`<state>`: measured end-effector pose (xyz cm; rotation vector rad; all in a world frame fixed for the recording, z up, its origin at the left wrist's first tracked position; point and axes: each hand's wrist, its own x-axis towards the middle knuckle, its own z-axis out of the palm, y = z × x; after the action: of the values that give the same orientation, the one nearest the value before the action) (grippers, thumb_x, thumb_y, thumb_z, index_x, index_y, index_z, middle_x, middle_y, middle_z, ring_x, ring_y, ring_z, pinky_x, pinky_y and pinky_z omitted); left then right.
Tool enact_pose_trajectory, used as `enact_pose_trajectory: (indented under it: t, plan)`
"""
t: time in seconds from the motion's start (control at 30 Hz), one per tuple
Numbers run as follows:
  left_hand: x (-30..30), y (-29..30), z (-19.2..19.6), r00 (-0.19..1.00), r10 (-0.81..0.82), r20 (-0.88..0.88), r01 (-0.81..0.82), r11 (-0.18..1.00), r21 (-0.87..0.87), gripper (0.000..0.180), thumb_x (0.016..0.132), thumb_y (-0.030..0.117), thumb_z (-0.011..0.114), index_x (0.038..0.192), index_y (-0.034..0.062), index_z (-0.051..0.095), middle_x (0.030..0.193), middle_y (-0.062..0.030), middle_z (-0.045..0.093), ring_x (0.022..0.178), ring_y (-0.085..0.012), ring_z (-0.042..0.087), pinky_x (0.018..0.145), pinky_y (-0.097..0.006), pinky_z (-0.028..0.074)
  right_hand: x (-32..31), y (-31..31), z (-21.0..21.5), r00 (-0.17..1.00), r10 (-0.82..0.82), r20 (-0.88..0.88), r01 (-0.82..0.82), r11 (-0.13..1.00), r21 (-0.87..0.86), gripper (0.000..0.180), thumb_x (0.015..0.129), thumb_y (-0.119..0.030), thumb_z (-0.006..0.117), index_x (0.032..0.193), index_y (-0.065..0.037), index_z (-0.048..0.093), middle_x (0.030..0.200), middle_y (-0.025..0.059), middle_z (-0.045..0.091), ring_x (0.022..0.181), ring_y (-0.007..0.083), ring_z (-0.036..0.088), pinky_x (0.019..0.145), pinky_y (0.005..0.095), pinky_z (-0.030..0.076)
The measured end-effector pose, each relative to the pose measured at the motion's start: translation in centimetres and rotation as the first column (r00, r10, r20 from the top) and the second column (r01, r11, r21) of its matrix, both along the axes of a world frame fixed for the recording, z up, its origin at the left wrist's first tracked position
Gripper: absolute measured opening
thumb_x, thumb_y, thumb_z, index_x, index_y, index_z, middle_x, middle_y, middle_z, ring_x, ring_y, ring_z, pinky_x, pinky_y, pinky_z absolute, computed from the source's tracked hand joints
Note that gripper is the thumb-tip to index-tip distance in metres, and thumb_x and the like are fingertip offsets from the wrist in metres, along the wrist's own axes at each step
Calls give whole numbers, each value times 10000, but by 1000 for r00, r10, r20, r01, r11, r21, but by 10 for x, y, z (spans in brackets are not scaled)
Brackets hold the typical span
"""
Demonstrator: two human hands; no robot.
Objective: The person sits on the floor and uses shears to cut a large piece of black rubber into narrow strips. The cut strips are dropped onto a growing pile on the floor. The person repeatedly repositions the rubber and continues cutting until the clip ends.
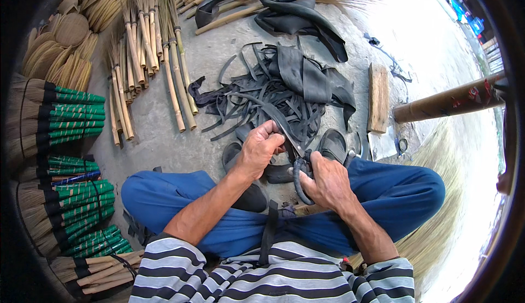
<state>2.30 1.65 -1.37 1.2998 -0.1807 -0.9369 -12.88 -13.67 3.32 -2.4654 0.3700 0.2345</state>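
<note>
My right hand point(329, 181) grips a pair of scissors point(301, 180) by dark, wrapped handle loops, with the blades pointing up and left, away from me. Close to those blades, my left hand point(261, 149) is closed in a pinch on a black rubber strip point(277, 116). The strip runs beside the blades toward a tangled heap of cut black strips point(273, 92) on the ground. Folded sheets of black rubber point(301, 73) lie on top of that heap. The left fingertips partly hide where strip and blades meet.
Bamboo-handled brooms point(145, 40) lie at the far left, beside woven round pieces point(71, 28). Bundled brooms with green-wrapped handles point(76, 117) line the left. A wooden block point(378, 98) and a thick brown pole point(448, 102) are on the right. More black rubber point(295, 16) lies at the back.
</note>
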Motion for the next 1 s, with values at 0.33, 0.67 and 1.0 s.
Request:
enact_pose_trajectory:
  t: [0.33, 0.67, 1.0]
  plan:
    - [2, -2, 0, 993, 106, -55, -106, 994, -7, 94, 1004, 105, 588, 1016, 83, 678, 955, -6, 727, 844, -84, 672, 784, -256, 548, 0, 2, -4, 998, 54, 29, -53, 997, -61, 443, 956, -410, 689, 947, 11, 552, 861, 235, 663, 834, 431, 660, 778, 518, 482]
    - [-2, -2, -2, 993, 84, -79, -84, 996, 3, 105, 988, 110, 585, 1013, 55, 672, 929, -11, 713, 813, -72, 645, 771, -247, 541, 0, 1, -3, 1000, -3, -25, 3, 1000, 7, 472, 952, -431, 691, 930, 17, 546, 794, 259, 661, 780, 465, 671, 721, 555, 508]
    - [-6, -3, 2, 999, 33, -5, -34, 998, -47, 110, 992, 102, 588, 1026, 91, 692, 927, -9, 740, 825, -91, 695, 790, -255, 541, 0, 1, -4, 996, 32, 80, -22, 993, -117, 423, 921, -388, 711, 980, -4, 544, 915, 215, 663, 884, 415, 650, 811, 497, 464]
